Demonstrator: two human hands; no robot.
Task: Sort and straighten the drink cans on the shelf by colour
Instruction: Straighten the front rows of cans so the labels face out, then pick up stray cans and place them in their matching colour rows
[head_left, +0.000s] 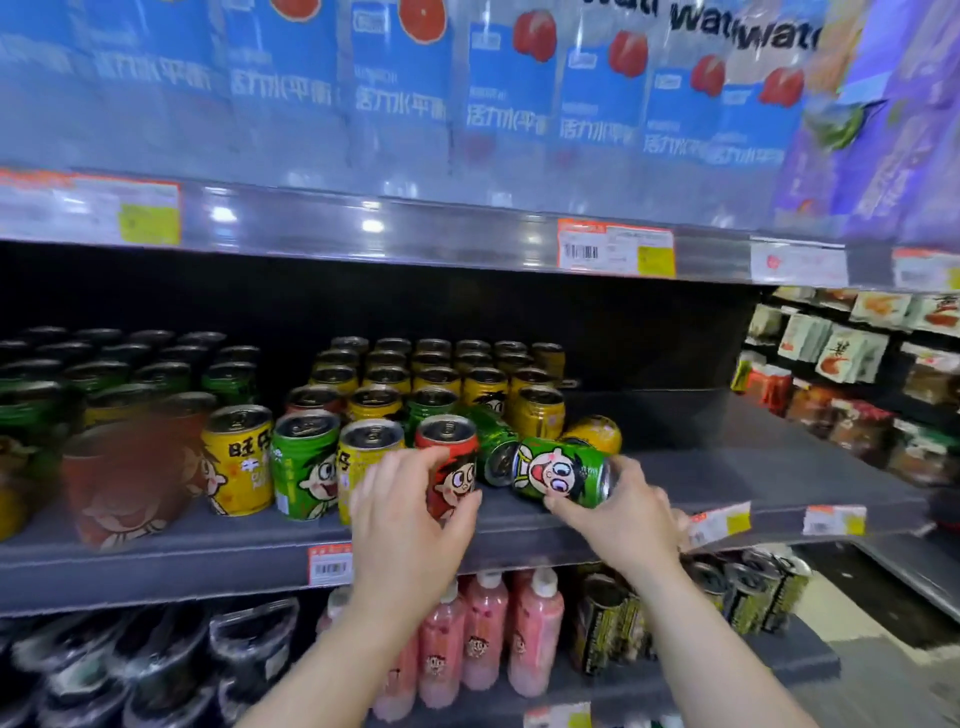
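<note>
My left hand grips an upright red can near the front of the grey shelf. My right hand holds a green can that lies on its side. Behind it lie another green can and a yellow can, both tipped over. Left of the red can stand a yellow can, a green can and another yellow can, which my left hand partly covers. Rows of yellow cans stand behind; green cans fill the left side.
A blurred red can stands at the front left. The shelf's right part holds nothing. Blue-labelled bottles sit on the shelf above, pink bottles and dark cans below. Price tags line the shelf edges.
</note>
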